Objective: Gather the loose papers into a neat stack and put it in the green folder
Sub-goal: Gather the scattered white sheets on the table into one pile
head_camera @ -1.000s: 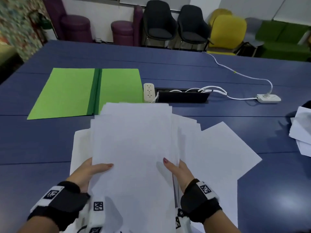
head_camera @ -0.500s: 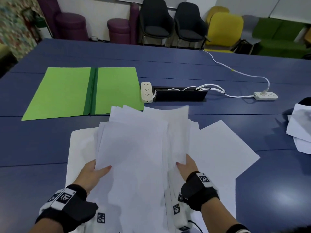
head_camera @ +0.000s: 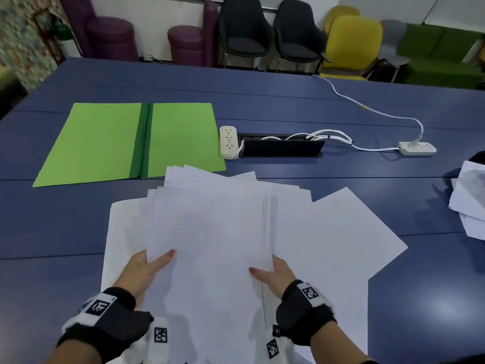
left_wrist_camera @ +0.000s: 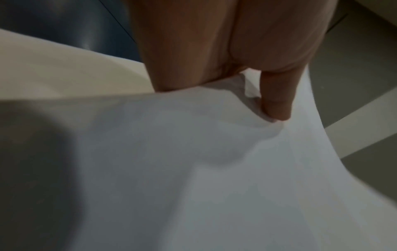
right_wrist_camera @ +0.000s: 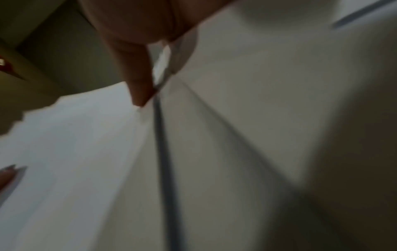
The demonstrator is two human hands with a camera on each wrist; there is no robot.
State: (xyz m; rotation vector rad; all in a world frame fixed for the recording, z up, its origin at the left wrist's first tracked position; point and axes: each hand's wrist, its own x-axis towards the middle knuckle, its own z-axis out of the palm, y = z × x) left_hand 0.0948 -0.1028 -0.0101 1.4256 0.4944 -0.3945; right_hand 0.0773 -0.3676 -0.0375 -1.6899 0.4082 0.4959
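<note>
Gripping paper stack (head_camera: pixel 210 245) both sides: left hand (head_camera: pixel 139 271) and right hand (head_camera: pixel 278 271) pinch it, thumbs on top. Green folder (head_camera: pixel 105 143) lies open on bench (head_camera: pixel 341 106).

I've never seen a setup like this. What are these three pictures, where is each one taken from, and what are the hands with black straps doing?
No robot here: a person wears three cameras. The big picture comes from a head camera looking down at a blue table. The two dim, blurry ones come from cameras strapped to each wrist, looking along the fingers.

The left hand and right hand each hold a side of a bundle of white papers, thumbs on top; that grip shows close up in the wrist views. More sheets lie fanned out underneath. A green folder lies open beyond them, with a power strip beside it and a second strip and another paper pile to the right.
</note>
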